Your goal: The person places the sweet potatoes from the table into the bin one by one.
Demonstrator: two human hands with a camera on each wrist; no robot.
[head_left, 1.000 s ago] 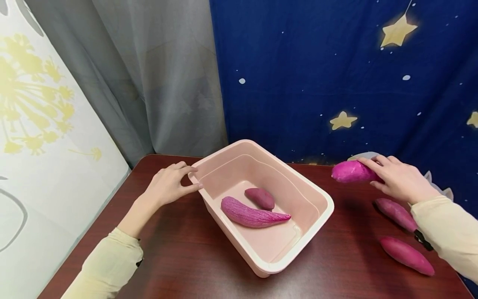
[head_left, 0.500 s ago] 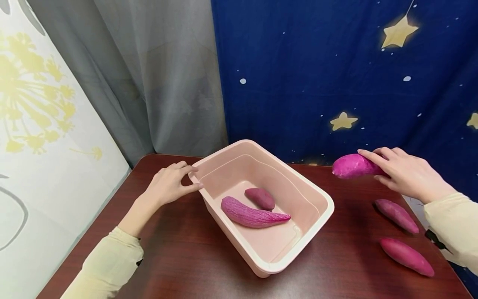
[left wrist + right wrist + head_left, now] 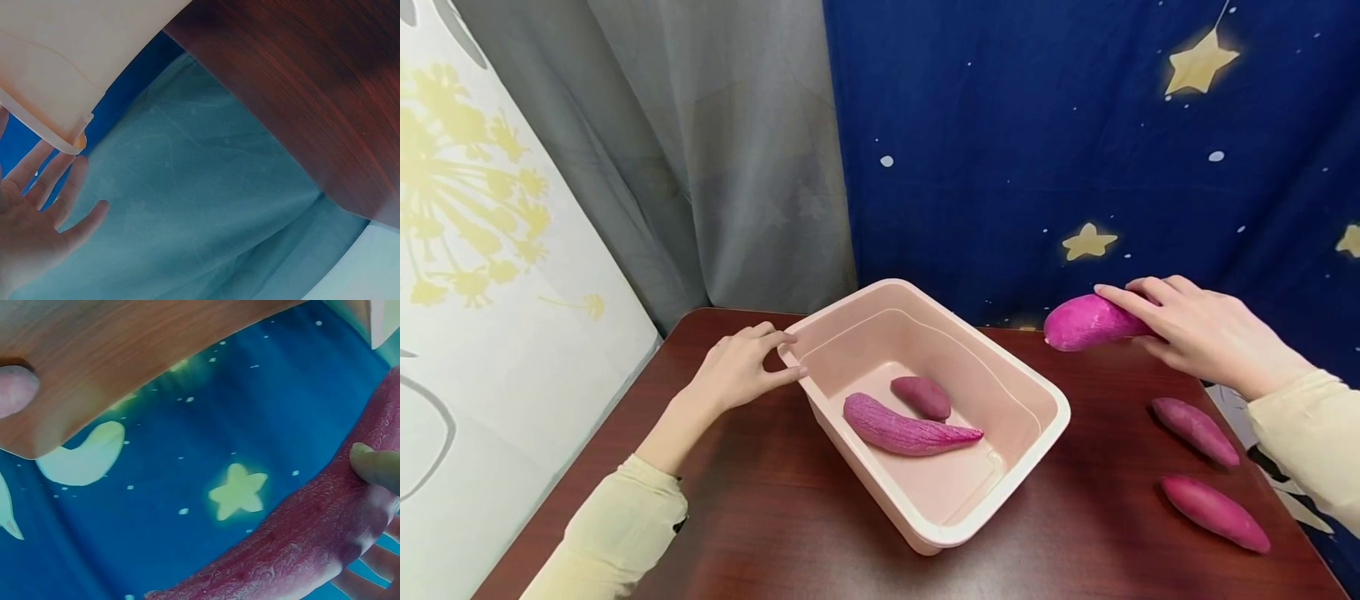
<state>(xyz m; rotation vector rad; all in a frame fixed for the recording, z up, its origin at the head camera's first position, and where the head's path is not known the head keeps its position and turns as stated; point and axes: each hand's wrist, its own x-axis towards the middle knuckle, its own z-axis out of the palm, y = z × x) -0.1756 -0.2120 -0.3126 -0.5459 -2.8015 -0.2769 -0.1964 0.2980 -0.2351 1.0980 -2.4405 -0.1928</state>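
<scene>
My right hand (image 3: pixel 1210 337) grips a thick purple sweet potato (image 3: pixel 1084 322), raised above the right side of the table. In the right wrist view the thumb (image 3: pixel 378 465) lies across this sweet potato (image 3: pixel 294 544), with fingers behind it. A pale pink plastic bin (image 3: pixel 857 479) stands mid-table. Inside lie a long, tapering sweet potato (image 3: pixel 902 427) and a smaller one, the short sweet potato (image 3: pixel 922 397). At the bin's left corner my left hand (image 3: pixel 730 371) touches the rim with its fingertips; the left wrist view shows fairly straight fingers (image 3: pixel 72 187) by the bin corner (image 3: pixel 69 147).
Two more sweet potatoes lie at the table's right, a dusky sweet potato (image 3: pixel 1197 431) and a brighter pink sweet potato (image 3: pixel 1215 513) nearer me. The dark red wooden table (image 3: pixel 760 517) ends at a blue star-patterned curtain (image 3: pixel 970 167) and a grey curtain (image 3: pixel 760 167).
My right hand has lifted the thick sweet potato higher off the table, then carried it slightly left towards the bin. The left hand and bin have stayed put.
</scene>
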